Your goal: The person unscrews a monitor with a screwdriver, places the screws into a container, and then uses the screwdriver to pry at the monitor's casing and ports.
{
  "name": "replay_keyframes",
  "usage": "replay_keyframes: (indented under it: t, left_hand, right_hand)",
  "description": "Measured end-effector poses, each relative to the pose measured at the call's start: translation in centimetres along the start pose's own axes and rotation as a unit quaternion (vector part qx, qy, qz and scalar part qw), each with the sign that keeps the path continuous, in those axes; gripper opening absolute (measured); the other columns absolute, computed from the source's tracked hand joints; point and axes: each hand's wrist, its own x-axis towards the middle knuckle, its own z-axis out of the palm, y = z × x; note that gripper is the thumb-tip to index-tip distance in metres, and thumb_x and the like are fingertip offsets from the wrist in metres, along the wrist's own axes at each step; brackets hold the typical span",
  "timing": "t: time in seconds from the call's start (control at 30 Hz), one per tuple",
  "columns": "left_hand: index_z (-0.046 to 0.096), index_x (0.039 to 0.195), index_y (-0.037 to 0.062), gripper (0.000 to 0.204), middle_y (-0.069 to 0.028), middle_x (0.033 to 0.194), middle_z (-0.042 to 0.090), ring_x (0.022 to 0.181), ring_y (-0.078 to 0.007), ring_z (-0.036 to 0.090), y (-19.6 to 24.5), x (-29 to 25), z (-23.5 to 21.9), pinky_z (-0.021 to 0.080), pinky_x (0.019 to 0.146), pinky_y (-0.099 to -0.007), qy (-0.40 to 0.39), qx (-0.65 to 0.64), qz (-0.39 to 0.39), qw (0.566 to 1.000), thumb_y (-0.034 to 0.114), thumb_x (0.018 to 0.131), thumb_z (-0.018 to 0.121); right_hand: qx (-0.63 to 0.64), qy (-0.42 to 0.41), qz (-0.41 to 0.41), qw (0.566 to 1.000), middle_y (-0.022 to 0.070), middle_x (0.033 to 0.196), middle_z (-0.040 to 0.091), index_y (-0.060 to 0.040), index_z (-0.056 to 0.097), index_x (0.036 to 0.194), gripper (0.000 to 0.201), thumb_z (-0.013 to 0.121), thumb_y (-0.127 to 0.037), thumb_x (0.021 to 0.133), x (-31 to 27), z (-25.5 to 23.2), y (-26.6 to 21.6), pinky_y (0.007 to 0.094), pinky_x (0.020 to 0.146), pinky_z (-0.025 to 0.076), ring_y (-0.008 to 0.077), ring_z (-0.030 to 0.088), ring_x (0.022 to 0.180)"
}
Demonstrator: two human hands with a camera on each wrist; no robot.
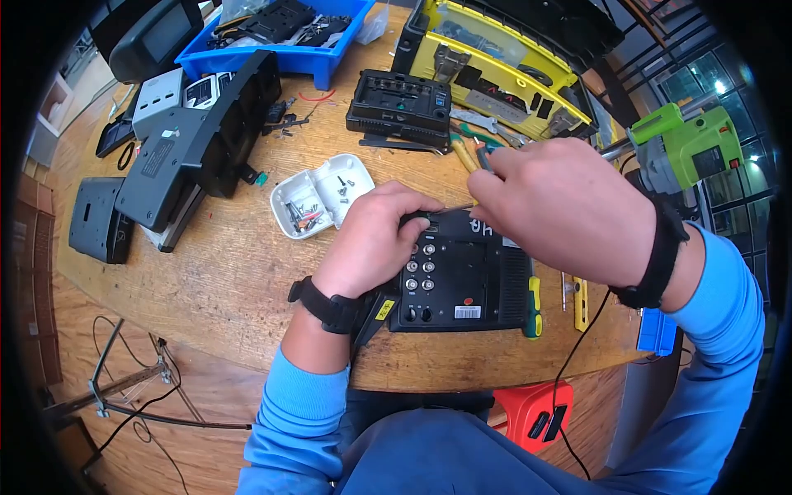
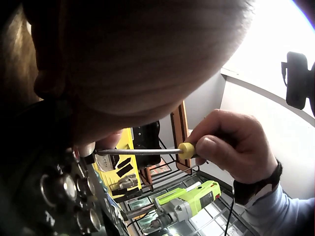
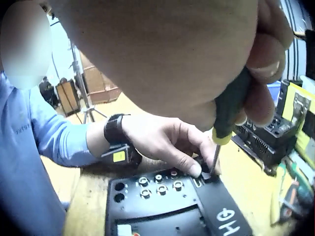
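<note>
A black device box [image 1: 454, 285] with round metal connectors lies on the wooden table in front of me. My left hand [image 1: 371, 235] grips its far edge near the corner, thumb on the panel and fingers over the rim. In my right hand [image 1: 569, 194] is a screwdriver [image 3: 231, 105] with a dark green and yellow handle. Its shaft points down at that same edge, and the tip sits right by my left thumb and fingertip. In the left wrist view the metal shaft [image 2: 142, 152] runs to the left fingertips. My palm hides part of the handle in the head view.
Left of the device stands an open white case [image 1: 280, 202] with screws in it. Further back are a blue bin [image 1: 272, 63], another black unit [image 1: 396, 115] and a yellow toolbox [image 1: 425, 74]. A second screwdriver [image 1: 534, 309] and a yellow utility knife [image 1: 581, 305] lie to the right.
</note>
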Motion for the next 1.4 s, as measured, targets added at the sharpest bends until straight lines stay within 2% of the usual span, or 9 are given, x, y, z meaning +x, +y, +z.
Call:
replay_keyframes:
  t: [0.17,0.4,0.5,0.57,0.73,0.83,0.9,1.0,1.4]
  left_hand:
    - [0.075,0.113,-0.0003,0.020,-0.0145,0.102,0.070,0.096,-0.0308,0.069,-0.1,-0.1,0.0,0.055,0.088,-0.0378,0.003,-0.010,0.000,1.000,-0.001,0.092,0.075]
    - [0.072,0.113,-0.0021,0.021,-0.0164,0.105,0.070,0.099,-0.0330,0.068,-0.3,0.0,0.3,0.054,0.091,-0.0390,0.006,0.002,0.009,1.000,-0.002,0.092,0.075]
    - [0.072,0.113,-0.0017,0.021,-0.0166,0.107,0.070,0.102,-0.0332,0.069,-0.3,-0.1,0.4,0.054,0.092,-0.0391,0.014,0.003,0.019,1.000,-0.002,0.092,0.075]
    - [0.072,0.114,-0.0018,0.023,-0.0165,0.106,0.071,0.102,-0.0331,0.069,-0.1,-0.1,0.4,0.055,0.093,-0.0393,0.010,0.005,0.009,1.000,-0.002,0.092,0.075]
    - [0.070,0.120,-0.0018,0.028,-0.0159,0.104,0.072,0.101,-0.0314,0.071,-0.6,-0.2,0.8,0.055,0.093,-0.0394,0.047,-0.009,0.012,0.999,0.000,0.093,0.075]
    - [0.069,0.123,-0.0012,0.030,-0.0135,0.094,0.072,0.085,-0.0245,0.070,-0.2,-0.3,0.5,0.056,0.080,-0.0368,0.066,-0.006,0.024,0.998,0.003,0.093,0.076]
    - [0.070,0.122,-0.0009,0.029,-0.0105,0.084,0.071,0.071,-0.0176,0.064,0.7,-0.4,-0.3,0.052,0.067,-0.0333,0.022,0.019,-0.064,0.998,0.004,0.094,0.077]
    - [0.071,0.122,-0.0008,0.029,-0.0069,0.076,0.068,0.063,-0.0123,0.057,0.6,-0.5,-0.5,0.048,0.060,-0.0309,0.014,0.015,-0.068,0.998,0.005,0.094,0.078]
    - [0.074,0.121,-0.0015,0.029,-0.0053,0.082,0.071,0.068,-0.0100,0.057,-0.1,-0.5,-0.4,0.049,0.064,-0.0295,0.015,-0.040,-0.102,0.994,0.006,0.094,0.079]
  right_hand:
    - [0.045,0.127,-0.070,0.988,0.0104,0.091,0.059,-0.0054,0.062,0.089,0.013,0.073,-0.006,0.081,0.3,0.1,0.2,0.0405,0.075,0.056,0.0302,0.067,0.089]
    - [0.054,0.134,-0.073,0.987,0.0076,0.091,0.056,-0.0074,0.065,0.087,0.012,0.070,-0.002,0.077,0.4,0.1,0.0,0.0368,0.080,0.055,0.0267,0.061,0.091]
    - [0.050,0.134,-0.063,0.988,0.0086,0.092,0.057,-0.0077,0.065,0.089,0.012,0.073,-0.005,0.081,-0.1,0.1,0.2,0.0395,0.075,0.056,0.0291,0.065,0.088]
    - [0.075,0.033,0.006,0.997,0.0107,0.090,0.061,-0.0070,0.065,0.091,0.013,0.077,-0.011,0.087,-0.8,0.3,0.3,0.0431,0.069,0.056,0.0329,0.069,0.082]
    - [0.121,0.060,0.039,0.990,0.0153,0.086,0.071,-0.0049,0.069,0.098,0.015,0.075,-0.017,0.091,-1.4,0.7,1.0,0.0470,0.070,0.060,0.0392,0.073,0.078]
    - [0.188,0.120,0.055,0.973,0.0182,0.083,0.071,-0.0030,0.069,0.097,0.018,0.076,-0.018,0.091,-1.5,1.5,1.7,0.0491,0.071,0.059,0.0421,0.071,0.079]
    - [0.222,0.131,0.068,0.964,0.0196,0.082,0.070,-0.0020,0.070,0.096,0.018,0.076,-0.018,0.091,-1.4,1.6,1.7,0.0502,0.071,0.058,0.0433,0.071,0.079]
    - [0.243,0.129,0.064,0.959,0.0214,0.080,0.071,-0.0014,0.072,0.093,0.017,0.076,-0.018,0.090,-1.3,1.3,1.0,0.0503,0.071,0.058,0.0425,0.071,0.081]
    - [0.226,0.125,0.047,0.965,0.0218,0.079,0.070,0.0008,0.071,0.088,0.017,0.076,-0.015,0.087,0.1,1.5,0.8,0.0510,0.072,0.058,0.0428,0.071,0.080]
